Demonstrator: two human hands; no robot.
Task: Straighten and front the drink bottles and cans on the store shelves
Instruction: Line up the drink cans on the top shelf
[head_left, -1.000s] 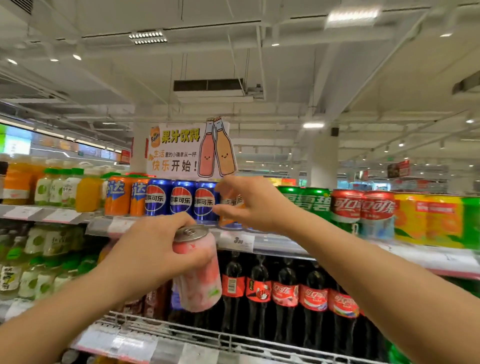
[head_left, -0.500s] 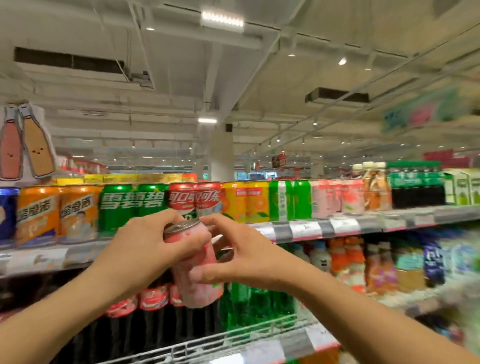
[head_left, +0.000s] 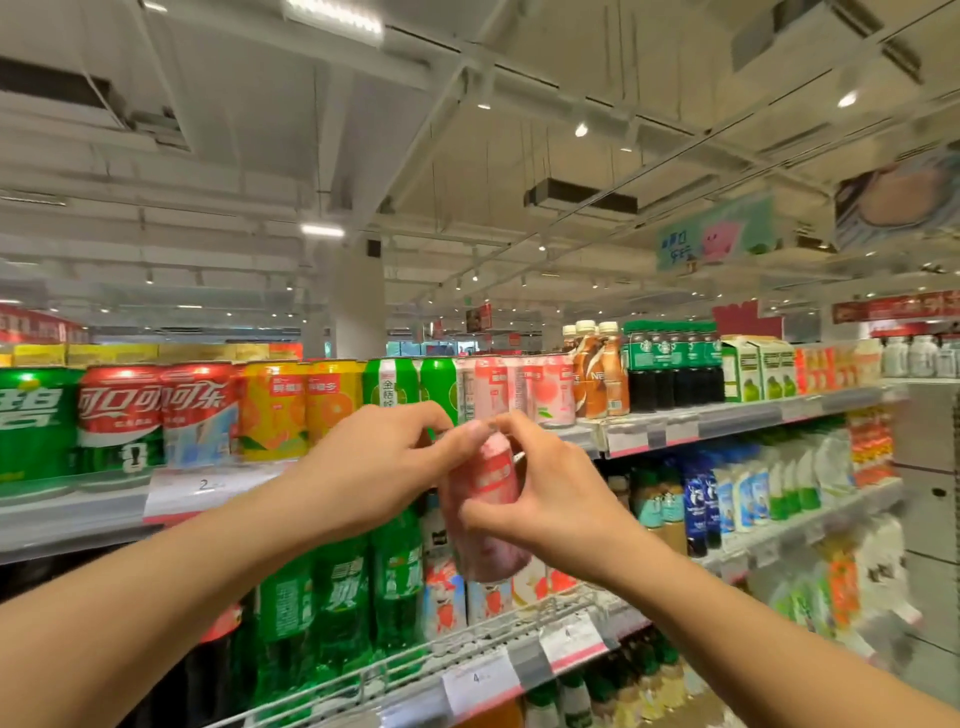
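Both hands on the pink can mid-air, just below the top shelf: left hand clamped near its top, right hand pinching its side. Set it beside the matching pink cans, label facing out, flush with the shelf edge.
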